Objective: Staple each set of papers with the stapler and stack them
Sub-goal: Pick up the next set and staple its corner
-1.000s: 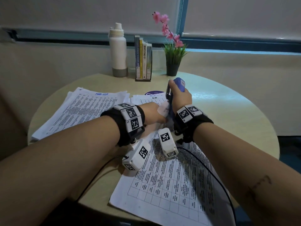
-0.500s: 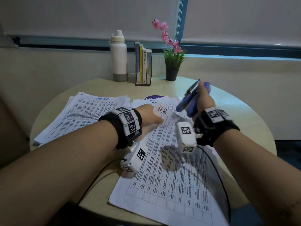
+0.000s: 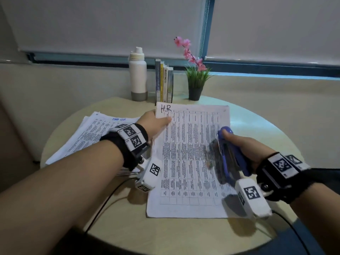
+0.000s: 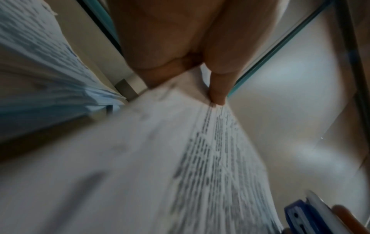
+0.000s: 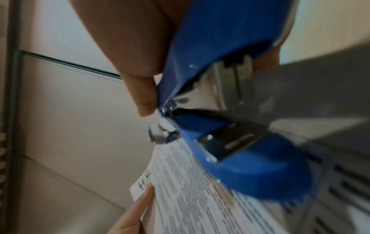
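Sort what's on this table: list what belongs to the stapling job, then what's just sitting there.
Part of the job:
- blue stapler, gripped by the right hand
- paper set marked H.R, its top left corner pinched by the left hand
- pile of papers on the left

Just lying about:
- white bottle
- row of books
- potted plant

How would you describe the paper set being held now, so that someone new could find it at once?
Start at the round table. Two lots of printed paper are there: a fanned pile at the left and one set in the middle, whose top left corner the left hand pinches. Only this middle set bears handwritten "H.R" at that corner.
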`<state>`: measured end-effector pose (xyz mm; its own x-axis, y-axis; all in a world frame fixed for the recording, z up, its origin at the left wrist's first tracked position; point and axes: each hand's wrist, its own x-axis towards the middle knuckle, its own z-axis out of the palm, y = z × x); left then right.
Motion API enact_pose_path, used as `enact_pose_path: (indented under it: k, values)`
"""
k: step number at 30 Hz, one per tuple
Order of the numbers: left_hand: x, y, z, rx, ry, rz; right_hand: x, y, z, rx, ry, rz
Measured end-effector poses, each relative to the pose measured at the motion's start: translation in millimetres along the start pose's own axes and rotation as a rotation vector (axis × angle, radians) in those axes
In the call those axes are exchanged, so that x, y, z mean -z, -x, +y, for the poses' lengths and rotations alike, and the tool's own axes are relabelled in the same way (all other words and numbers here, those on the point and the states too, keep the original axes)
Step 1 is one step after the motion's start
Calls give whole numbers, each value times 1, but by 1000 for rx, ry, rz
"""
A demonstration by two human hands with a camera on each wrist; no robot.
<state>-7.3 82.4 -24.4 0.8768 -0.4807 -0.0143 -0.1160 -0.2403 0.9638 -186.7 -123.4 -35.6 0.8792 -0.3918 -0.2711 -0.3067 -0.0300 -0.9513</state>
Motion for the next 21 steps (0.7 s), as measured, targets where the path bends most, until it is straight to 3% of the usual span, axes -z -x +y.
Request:
enact_pose_path:
  k: [3, 5, 7, 10, 12, 14, 21]
  values:
    - [6, 5, -5, 71, 25, -182, -6, -2, 2, 37, -71, 37]
    - [7, 13, -6, 109, -102, -352, -7, -3, 2, 36, -171, 65]
    - [11, 16, -8, 90, -243, -414, -8, -3, 2, 44, -230, 54]
    - [36, 14, -9, 49, -393, -335, -10, -2, 0, 25, -212, 82]
    - [64, 10, -6, 59, -453, -138, -7, -1, 0, 38, -162, 124]
    - [101, 1, -9, 107, -534, -15, -1, -2, 3, 54, -167, 127]
    - [184, -3, -36, 345, -818, 173, 20, 4, 9, 89, -292, 21]
